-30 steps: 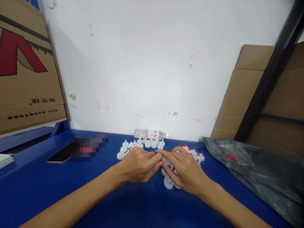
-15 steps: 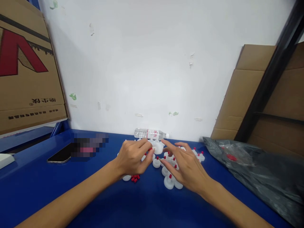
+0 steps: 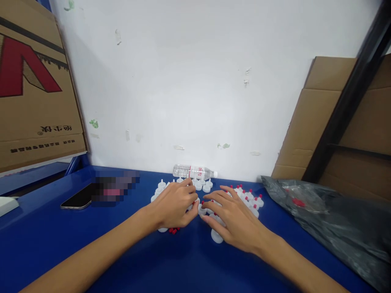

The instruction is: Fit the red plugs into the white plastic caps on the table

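My left hand (image 3: 177,203) is closed in a pinch on a small red cap (image 3: 194,202), mostly covered by its fingers. A white nozzle lid shows partly behind those fingertips. My right hand (image 3: 233,215) is open, its fingers spread and curved over several white nozzle lids with red caps; one such lid (image 3: 201,209) sits by its fingertips, and whether they touch is unclear. Behind my left hand stand several white lids with bare nozzles (image 3: 161,186). Loose red caps (image 3: 174,230) lie below my left wrist. More red-capped lids (image 3: 259,201) stand right of my right hand.
A clear plastic bottle (image 3: 195,171) lies against the wall at the back. At left on the blue table (image 3: 146,264) is a phone (image 3: 80,198). A dark plastic sheet (image 3: 336,228) with a clear bag of red pieces (image 3: 301,201) covers the right side. Cardboard (image 3: 36,114) stands left.
My left hand has come down slightly with the red cap. My right hand has moved slightly left and down, and the larger white lid between the hands is no longer raised there.
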`<state>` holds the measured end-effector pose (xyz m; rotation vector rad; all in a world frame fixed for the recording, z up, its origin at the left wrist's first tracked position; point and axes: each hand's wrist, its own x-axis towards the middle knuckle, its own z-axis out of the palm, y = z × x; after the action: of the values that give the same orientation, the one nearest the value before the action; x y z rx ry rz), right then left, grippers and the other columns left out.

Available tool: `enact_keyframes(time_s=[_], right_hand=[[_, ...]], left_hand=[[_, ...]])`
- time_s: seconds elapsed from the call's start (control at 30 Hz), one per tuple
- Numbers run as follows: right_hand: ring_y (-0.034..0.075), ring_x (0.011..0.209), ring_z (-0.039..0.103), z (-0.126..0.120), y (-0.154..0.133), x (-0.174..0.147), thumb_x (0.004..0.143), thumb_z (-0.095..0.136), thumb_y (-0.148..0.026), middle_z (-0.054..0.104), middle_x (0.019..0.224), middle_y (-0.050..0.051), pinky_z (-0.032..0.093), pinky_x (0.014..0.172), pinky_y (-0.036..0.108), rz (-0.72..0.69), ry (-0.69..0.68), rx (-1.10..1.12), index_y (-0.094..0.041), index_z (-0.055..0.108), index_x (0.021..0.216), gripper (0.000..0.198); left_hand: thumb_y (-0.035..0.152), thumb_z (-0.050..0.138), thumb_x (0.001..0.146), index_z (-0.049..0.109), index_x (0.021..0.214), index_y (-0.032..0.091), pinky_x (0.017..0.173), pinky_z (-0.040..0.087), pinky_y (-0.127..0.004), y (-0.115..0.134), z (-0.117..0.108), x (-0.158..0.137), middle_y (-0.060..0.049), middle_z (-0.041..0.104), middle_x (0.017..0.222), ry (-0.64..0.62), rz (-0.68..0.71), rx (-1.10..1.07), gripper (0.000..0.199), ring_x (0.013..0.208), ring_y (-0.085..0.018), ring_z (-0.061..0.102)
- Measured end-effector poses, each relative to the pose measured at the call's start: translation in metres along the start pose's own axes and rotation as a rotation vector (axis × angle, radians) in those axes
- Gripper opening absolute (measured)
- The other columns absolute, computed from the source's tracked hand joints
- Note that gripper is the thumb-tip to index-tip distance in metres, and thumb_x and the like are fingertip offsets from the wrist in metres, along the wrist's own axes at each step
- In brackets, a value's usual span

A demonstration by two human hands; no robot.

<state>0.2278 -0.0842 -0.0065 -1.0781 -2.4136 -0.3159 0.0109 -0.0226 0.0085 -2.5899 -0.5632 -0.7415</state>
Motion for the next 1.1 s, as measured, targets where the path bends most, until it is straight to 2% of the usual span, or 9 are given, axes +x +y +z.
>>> enact_keyframes(time_s=[0.13,0.27,0.37,0.47,0.57,0.73,0.83,0.97,1.1], right_hand=[[0.021,0.104,0.062,-0.003,0.002,0.002,0.105,0.041,-0.022,0.07,0.104,0.003,0.031,0.111,0.052,0.041,0.022,-0.024,-0.022,0.066,0.102,0.026],[0.02,0.1,0.062,-0.006,0.0,0.003,0.105,0.038,-0.022,0.07,0.099,0.004,0.032,0.11,0.05,0.055,0.076,-0.031,-0.022,0.066,0.098,0.028],[0.021,0.101,0.062,-0.005,-0.002,0.003,0.104,0.04,-0.022,0.071,0.1,0.004,0.032,0.111,0.05,0.052,0.068,-0.025,-0.022,0.066,0.099,0.027],[0.021,0.106,0.062,-0.003,-0.005,0.003,0.105,0.043,-0.026,0.071,0.107,0.004,0.032,0.112,0.049,0.032,0.043,-0.008,-0.024,0.066,0.107,0.024],[0.023,0.119,0.059,0.0,-0.008,0.001,0.104,0.047,-0.032,0.069,0.123,0.005,0.032,0.114,0.052,-0.007,0.009,-0.011,-0.026,0.065,0.119,0.024],[0.028,0.139,0.047,0.007,-0.015,-0.001,0.105,0.042,-0.043,0.053,0.15,0.008,0.028,0.118,0.058,-0.069,-0.093,-0.087,-0.028,0.053,0.14,0.04],[0.028,0.145,0.04,0.013,-0.019,-0.001,0.106,0.038,-0.045,0.047,0.155,0.008,0.026,0.12,0.059,-0.114,-0.127,-0.121,-0.027,0.047,0.146,0.045],[0.027,0.148,0.034,0.019,-0.021,-0.002,0.107,0.035,-0.046,0.053,0.149,0.008,0.023,0.121,0.058,-0.124,-0.161,-0.123,-0.028,0.048,0.144,0.044],[0.025,0.147,0.034,0.023,-0.021,-0.004,0.106,0.037,-0.045,0.054,0.147,0.008,0.021,0.123,0.056,-0.111,-0.152,-0.115,-0.028,0.051,0.14,0.04]], left_hand=[[0.019,0.056,0.086,0.055,0.064,0.017,0.064,0.047,-0.03,0.001,0.002,-0.002,-0.006,0.059,0.07,-0.144,-0.002,-0.049,0.022,0.09,-0.025,0.057],[0.022,0.059,0.086,0.054,0.068,0.018,0.078,0.049,-0.034,0.005,0.0,-0.003,-0.006,0.06,0.076,-0.222,-0.015,-0.108,0.019,0.088,-0.024,0.055],[0.025,0.057,0.092,0.057,0.074,0.018,0.082,0.048,-0.036,0.002,0.0,-0.001,-0.007,0.06,0.08,-0.228,-0.03,-0.11,0.019,0.09,-0.024,0.054],[0.021,0.046,0.1,0.061,0.082,0.016,0.086,0.046,-0.038,-0.008,0.001,0.001,-0.008,0.062,0.086,-0.196,-0.082,-0.018,0.023,0.092,-0.024,0.054],[0.02,0.041,0.103,0.063,0.088,0.015,0.086,0.046,-0.04,-0.023,0.005,0.001,-0.01,0.064,0.09,-0.185,-0.152,0.117,0.027,0.094,-0.026,0.055],[0.021,0.04,0.103,0.065,0.086,0.014,0.082,0.046,-0.043,-0.037,0.009,-0.004,-0.012,0.066,0.087,-0.249,-0.212,0.249,0.032,0.092,-0.029,0.056],[0.02,0.042,0.102,0.064,0.08,0.015,0.083,0.046,-0.041,-0.036,0.008,-0.005,-0.011,0.066,0.084,-0.271,-0.217,0.182,0.032,0.089,-0.027,0.056],[0.019,0.049,0.098,0.063,0.075,0.016,0.084,0.045,-0.037,-0.03,0.006,-0.004,-0.008,0.066,0.08,-0.282,-0.183,0.027,0.027,0.089,-0.025,0.056],[0.015,0.05,0.095,0.063,0.074,0.017,0.079,0.045,-0.035,-0.021,0.007,-0.003,-0.007,0.066,0.075,-0.312,-0.175,-0.058,0.024,0.087,-0.025,0.057]])
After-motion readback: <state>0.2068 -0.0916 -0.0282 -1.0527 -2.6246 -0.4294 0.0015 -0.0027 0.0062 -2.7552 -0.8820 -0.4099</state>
